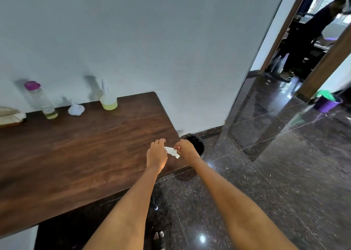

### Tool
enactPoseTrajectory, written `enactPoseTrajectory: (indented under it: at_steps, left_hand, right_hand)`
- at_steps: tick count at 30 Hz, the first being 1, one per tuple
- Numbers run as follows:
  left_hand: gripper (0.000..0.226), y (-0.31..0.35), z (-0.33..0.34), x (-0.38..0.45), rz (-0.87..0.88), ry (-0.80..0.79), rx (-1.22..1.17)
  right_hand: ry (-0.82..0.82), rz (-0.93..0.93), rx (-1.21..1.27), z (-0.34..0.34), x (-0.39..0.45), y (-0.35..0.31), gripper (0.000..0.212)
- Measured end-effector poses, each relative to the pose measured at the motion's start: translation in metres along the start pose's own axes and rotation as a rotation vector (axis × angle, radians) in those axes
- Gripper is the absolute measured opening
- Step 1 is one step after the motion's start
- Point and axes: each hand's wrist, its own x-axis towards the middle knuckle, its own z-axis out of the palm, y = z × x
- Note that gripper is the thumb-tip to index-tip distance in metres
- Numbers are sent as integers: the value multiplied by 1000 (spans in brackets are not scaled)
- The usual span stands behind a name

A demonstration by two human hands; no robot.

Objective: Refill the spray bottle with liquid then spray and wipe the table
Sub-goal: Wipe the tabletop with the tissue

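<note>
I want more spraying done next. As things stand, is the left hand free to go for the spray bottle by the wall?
Probably not yet. The left hand and right hand both pinch a white tissue at the table's near corner. The spray bottle stands far across at the wall; the path over the tabletop looks bare.

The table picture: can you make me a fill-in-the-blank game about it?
1. Both hands, left hand and right hand, hold a small white ____ between them.
2. The tall bottle by the wall has a ____ cap.
3. The spray bottle holds ____ liquid.
4. The white funnel sits on the table between the two ____.

Missing words: tissue, pink, yellow, bottles
</note>
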Motion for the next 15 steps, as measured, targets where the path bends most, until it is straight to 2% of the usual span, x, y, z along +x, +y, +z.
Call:
enactPoseTrajectory:
  at_steps: [6, 15]
  left_hand:
    - [34, 45, 42, 86, 52, -61, -24]
    - [39, 91, 99, 172, 62, -198, -52]
  right_hand:
    - [118, 112, 47, -40, 60, 61, 29]
    - [88, 278, 125, -64, 129, 155, 25]
